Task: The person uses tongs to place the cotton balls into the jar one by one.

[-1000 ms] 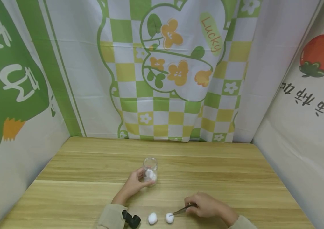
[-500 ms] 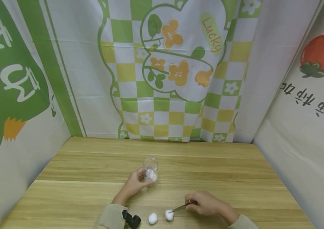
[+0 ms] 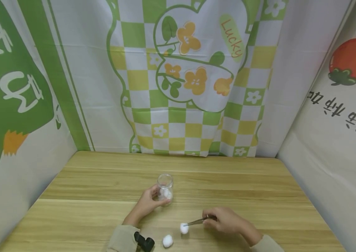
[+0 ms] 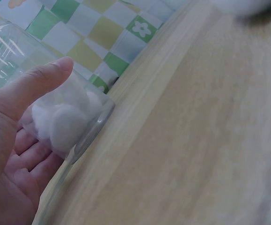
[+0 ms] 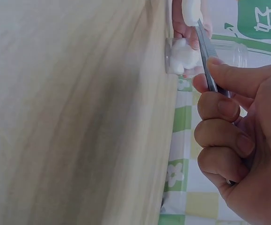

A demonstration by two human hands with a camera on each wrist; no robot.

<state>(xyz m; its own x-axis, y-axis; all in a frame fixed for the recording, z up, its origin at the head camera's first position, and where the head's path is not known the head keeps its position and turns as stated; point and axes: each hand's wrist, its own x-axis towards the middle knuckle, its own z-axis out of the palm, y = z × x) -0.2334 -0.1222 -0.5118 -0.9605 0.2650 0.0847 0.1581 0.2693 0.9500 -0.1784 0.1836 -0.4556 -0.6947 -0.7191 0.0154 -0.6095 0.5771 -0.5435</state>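
My left hand [image 3: 148,203] grips a clear open-topped jar [image 3: 165,182] that stands upright on the table; several white cotton balls [image 4: 67,124] lie in its bottom. In my right hand [image 3: 225,220] a pair of metal tweezers [image 3: 198,221] is pinched between thumb and curled fingers. Their tips hold one cotton ball [image 3: 184,228] just off the tabletop, right of and nearer than the jar. Another cotton ball [image 3: 167,241] rests on the table below and left of it. The right wrist view shows the tweezers [image 5: 205,56] with the jar [image 5: 184,56] behind them.
A black angled object [image 3: 144,242] sits by the left sleeve at the near edge. The wooden table [image 3: 244,182] is bounded by a patterned cloth [image 3: 193,133] at the back and printed cloths at both sides.
The right hand has lifted the cotton ball with the tweezers and brought it slightly left and away from the near edge. The left hand and jar have stayed in place.
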